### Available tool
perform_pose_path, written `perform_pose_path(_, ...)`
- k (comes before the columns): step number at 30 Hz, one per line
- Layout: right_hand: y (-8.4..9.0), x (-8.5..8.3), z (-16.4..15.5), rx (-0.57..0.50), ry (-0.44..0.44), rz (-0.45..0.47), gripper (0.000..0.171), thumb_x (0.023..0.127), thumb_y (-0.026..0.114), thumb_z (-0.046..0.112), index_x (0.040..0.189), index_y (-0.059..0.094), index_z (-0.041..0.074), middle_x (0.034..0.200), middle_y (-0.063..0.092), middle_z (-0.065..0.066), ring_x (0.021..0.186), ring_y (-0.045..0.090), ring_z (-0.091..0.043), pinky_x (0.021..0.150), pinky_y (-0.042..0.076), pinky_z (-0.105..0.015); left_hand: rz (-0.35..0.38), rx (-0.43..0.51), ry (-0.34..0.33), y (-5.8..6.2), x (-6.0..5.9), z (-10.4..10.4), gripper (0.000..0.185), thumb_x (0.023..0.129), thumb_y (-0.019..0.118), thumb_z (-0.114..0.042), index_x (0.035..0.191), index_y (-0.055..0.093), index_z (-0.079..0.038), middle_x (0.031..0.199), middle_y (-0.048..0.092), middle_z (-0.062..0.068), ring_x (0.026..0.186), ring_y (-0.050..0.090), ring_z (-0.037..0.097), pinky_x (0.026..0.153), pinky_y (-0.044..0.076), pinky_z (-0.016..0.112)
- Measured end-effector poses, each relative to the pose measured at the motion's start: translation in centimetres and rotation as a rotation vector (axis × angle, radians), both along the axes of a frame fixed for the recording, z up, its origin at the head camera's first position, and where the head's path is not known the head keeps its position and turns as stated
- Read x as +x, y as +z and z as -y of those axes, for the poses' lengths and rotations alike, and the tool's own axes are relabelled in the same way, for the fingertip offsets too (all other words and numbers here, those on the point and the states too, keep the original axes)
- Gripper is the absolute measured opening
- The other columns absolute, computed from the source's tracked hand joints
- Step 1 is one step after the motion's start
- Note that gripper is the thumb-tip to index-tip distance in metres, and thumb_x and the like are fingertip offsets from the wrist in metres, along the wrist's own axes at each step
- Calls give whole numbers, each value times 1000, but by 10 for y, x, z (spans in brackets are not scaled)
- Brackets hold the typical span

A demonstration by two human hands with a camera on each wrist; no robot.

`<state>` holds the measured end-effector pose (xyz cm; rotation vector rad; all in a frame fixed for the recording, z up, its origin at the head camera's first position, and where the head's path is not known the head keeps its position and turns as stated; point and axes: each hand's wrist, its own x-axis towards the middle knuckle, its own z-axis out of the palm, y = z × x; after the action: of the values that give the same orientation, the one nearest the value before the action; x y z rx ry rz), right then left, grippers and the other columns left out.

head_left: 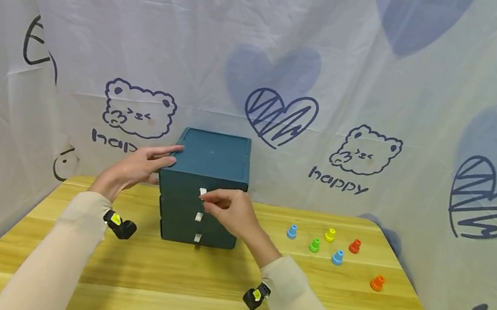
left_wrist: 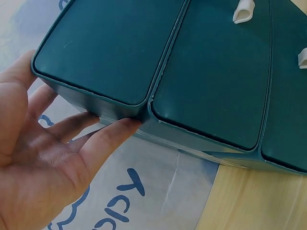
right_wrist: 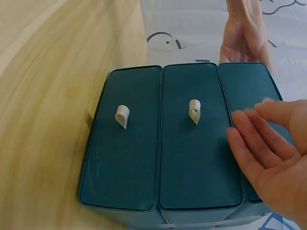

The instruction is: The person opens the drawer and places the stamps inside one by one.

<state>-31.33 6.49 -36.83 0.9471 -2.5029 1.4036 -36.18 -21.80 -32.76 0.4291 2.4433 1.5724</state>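
Head view: right hand (head_left: 232,211) pinches top tab (head_left: 202,192).

A wooden counter (head_left: 190,285) with a yellow grain carries everything. At about twelve o'clock on it, near the back edge, stands a dark teal drawer chest (head_left: 206,191) with three stacked drawers, each with a small white pull tab. Toward two to three o'clock lie six small plastic pegs, loosely scattered and apart from each other: a blue peg (head_left: 292,231), a green peg (head_left: 314,244), a yellow peg (head_left: 330,235), a red peg (head_left: 354,246), a light blue peg (head_left: 337,257), and, nearest the right edge, an orange peg (head_left: 377,282).
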Motion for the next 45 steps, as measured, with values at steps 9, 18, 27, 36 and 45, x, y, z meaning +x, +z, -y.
perform_pose_path(9,-22,5,-5,96,14,37,17,98,71,11,112,80,9,104,80,-7,81,72,-14,71,58,-17,-4,0,3,2,0,-2,61,107,53,-46,163,33,-30,174,14,12,160,16,43,118,35,68)
perform_pose_path(18,-30,1,-6,37,-35,24,18,97,70,6,113,78,5,108,79,-11,93,76,-24,78,60,-19,3,-1,11,2,1,-1,60,106,54,-46,162,35,-30,174,15,11,160,15,42,119,33,69)
perform_pose_path(27,-33,1,-6,45,-100,18,18,98,69,6,113,78,7,111,78,-10,96,76,-23,81,62,-24,-14,14,21,0,1,-3,61,107,54,-43,162,36,-25,173,18,15,159,17,44,116,38,67)
perform_pose_path(36,-33,-2,-8,32,-113,26,18,97,71,8,113,78,8,109,80,-8,95,77,-23,80,62,-22,-29,11,19,-1,2,-6,59,108,54,-40,161,37,-24,173,18,15,159,18,44,116,38,68)
perform_pose_path(45,-34,-2,-5,57,-106,56,18,95,75,13,112,79,9,105,80,-8,91,76,-21,76,62,-22,-39,3,27,-2,1,-6,60,107,53,-44,162,37,-25,173,19,16,158,19,44,115,40,68)
